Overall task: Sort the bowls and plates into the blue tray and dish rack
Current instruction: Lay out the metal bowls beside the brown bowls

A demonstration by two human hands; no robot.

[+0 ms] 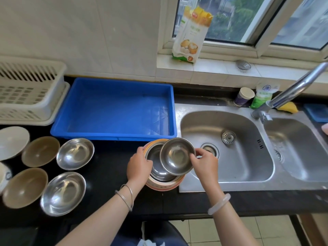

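A stack of dishes (164, 184) with an orange-rimmed plate at the bottom stands on the dark counter between the blue tray (113, 110) and the sink. My left hand (139, 166) grips the stack's left edge. My right hand (204, 164) pinches the right rim of a small steel bowl (177, 158), tilted and lifted off the steel dishes below it. The blue tray holds nothing. The white dish rack (30, 91) sits at the far left.
Left on the counter lie two steel bowls (75, 153) (63, 192), two brown bowls (40, 150) (24, 187) and a white bowl (12, 142). A double steel sink (229, 146) with a faucet (292, 89) fills the right. A paper cup (244, 96) stands behind it.
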